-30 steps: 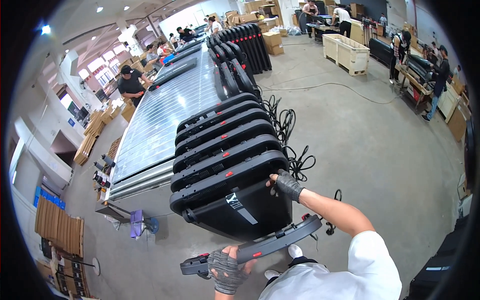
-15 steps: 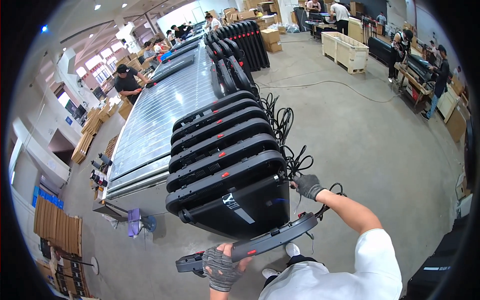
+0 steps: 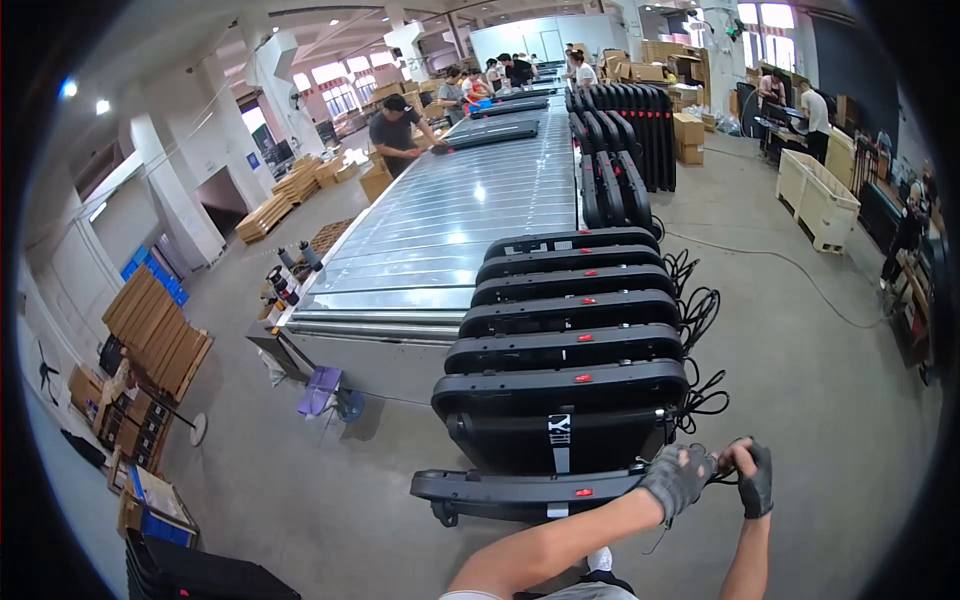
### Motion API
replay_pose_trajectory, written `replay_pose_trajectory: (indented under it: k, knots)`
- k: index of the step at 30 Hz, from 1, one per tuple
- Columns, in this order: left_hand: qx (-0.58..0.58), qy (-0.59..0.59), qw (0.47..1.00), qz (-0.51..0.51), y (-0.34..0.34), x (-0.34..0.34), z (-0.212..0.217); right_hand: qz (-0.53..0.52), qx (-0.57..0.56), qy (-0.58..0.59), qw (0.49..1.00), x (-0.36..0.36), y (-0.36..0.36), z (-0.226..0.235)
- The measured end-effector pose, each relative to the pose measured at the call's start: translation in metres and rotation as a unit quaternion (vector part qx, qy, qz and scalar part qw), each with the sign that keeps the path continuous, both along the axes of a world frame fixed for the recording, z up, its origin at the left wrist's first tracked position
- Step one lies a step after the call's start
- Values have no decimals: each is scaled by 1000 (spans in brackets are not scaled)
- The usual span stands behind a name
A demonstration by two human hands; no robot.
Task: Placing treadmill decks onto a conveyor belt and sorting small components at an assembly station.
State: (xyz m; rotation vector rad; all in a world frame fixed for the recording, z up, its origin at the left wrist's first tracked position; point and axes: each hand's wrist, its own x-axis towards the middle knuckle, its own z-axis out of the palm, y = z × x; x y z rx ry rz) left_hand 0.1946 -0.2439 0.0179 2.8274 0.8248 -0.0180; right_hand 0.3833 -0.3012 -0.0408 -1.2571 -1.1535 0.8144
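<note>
We saw a row of black machines (image 3: 565, 345) stand just past the hands, close together, with loops of wire (image 3: 690, 412) on their right. The nearest black machine (image 3: 490, 487) stood before them, and the left arm crossed in front of it. At its right end, the right hand (image 3: 755, 482) had its fingers curled around a dark cord (image 3: 724, 478). The left hand (image 3: 680, 480) was bent in beside it, but we could not tell if it gripped. The gloves were grey and left fingertips bare. The machines had round corners and red switches (image 3: 584, 378). Far left, we saw a long, shiny metal table (image 3: 430, 250) on the smooth grey floor (image 3: 800, 400)
</note>
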Motion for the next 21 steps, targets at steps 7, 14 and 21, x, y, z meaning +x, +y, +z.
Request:
replay_pose_trajectory:
  k: [7,14,21]
  knots:
    - [135,-189,968,-91,40,-96,6,-163,-192,-30,967,-54,-62,-107]
    - [54,-213,971,-91,54,-329,61,-59,-108,21,992,-258,-38,-76]
    - [62,-193,979,-23,82,-531,51,-155,83,-152,972,-454,1,-29]
